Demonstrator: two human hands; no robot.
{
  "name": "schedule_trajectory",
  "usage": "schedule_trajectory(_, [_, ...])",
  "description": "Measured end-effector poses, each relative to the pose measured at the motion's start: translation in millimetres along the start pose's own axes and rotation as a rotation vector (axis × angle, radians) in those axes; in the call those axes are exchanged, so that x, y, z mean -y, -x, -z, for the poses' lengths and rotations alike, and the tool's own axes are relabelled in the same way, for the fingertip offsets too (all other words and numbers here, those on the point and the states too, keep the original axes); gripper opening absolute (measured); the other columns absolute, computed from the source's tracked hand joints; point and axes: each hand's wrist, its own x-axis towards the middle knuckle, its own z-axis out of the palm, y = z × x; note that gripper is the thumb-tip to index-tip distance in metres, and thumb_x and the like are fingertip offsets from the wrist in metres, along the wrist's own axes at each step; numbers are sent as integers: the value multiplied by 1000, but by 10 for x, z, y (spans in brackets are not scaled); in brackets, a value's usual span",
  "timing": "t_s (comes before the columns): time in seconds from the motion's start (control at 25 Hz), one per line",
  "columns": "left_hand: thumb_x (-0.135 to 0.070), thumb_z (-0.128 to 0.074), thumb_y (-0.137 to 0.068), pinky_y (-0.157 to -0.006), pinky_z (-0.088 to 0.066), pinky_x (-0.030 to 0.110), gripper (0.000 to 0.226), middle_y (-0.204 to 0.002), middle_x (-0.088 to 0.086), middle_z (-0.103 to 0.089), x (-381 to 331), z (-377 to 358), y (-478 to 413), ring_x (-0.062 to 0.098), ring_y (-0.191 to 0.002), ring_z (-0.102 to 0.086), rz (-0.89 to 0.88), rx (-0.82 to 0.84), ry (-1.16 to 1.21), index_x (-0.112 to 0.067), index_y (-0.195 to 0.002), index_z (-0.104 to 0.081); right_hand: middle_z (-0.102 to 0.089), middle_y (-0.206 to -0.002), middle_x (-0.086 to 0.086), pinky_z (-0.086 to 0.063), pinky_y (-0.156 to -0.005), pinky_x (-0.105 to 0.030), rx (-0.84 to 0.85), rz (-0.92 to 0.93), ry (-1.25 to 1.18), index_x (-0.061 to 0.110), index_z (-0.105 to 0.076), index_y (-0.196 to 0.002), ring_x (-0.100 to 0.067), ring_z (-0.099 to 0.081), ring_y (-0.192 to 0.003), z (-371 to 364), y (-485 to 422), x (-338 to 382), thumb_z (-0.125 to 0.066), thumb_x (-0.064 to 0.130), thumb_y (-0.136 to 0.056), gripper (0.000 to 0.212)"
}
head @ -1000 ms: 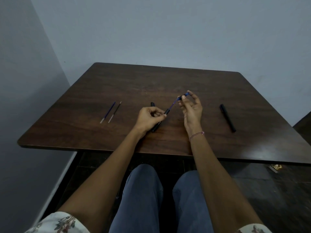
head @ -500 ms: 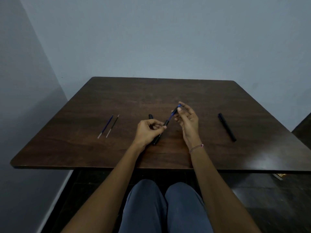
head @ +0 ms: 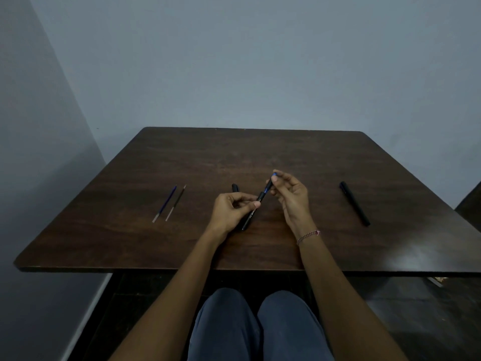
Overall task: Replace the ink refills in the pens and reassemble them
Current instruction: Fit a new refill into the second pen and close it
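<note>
Left grip (head: 233,208) pinching slim black plastic pen barrel (head: 253,211); right grip (head: 291,194) pinching blue refill tip (head: 270,183) entering it, above dark wooden worktop (head: 130,243). Two thin spare refills (head: 170,203) far left; capped black pen (head: 354,203) right.

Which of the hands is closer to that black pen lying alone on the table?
Right. The right hand is nearest the black pen, which lies to its right; the left hand is farther left.
</note>
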Motion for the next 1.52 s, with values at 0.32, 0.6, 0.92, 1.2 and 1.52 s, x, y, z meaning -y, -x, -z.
schedule_trajectory(0.32, [-14, -78, -74, -59, -48, 11, 11, -64, -5, -67, 2, 8, 10, -2, -57, -58, 1, 24, -30, -23, -78, -73, -64, -78, 1, -50, -65, -22, -22, -17, 84, 15, -56, -84, -8, -59, -65, -22, -17, -15, -70, 7, -81, 16])
schedule_trajectory(0.6, [-9, -76, -76, -55, -45, 10, 11, -60, -6, -64, 7, 7, 17, -3, -52, -53, -4, 37, 3, -19, -78, -72, -72, -67, 2, -52, -61, -16, 74, -62, 18, 16, -56, -86, -6, -68, -68, -31, -20, -25, -66, 8, -84, 14])
schedule_trajectory(0.92, [-6, -73, -77, -51, -45, 11, 8, -62, 2, -61, -23, 3, 19, -2, -49, -53, 31, 12, 85, -11, -83, -72, -73, -101, -10, -56, -82, -27, 248, -210, -245, 11, -58, -119, -18, -69, -96, -29, -21, 34, -40, 12, -99, 27])
schedule_trajectory(1.2, [-5, -73, -78, -50, -44, 12, 9, -65, 6, -62, -22, 5, 17, 0, -46, -52, 25, 18, 94, -11, -83, -72, -75, -92, -5, -57, -78, -26, 297, -201, -174, 9, -59, -117, -12, -70, -88, -45, 17, 48, -42, 4, -97, 27])
schedule_trajectory(1.52, [-8, -75, -77, -51, -46, 13, 9, -70, 10, -64, -25, 20, 30, 0, -51, -55, 29, 58, 71, -16, -81, -73, -73, -72, 4, -53, -61, -16, 121, -168, -33, 16, -64, -93, -5, -69, -72, -41, 6, 22, -64, 7, -85, 13])
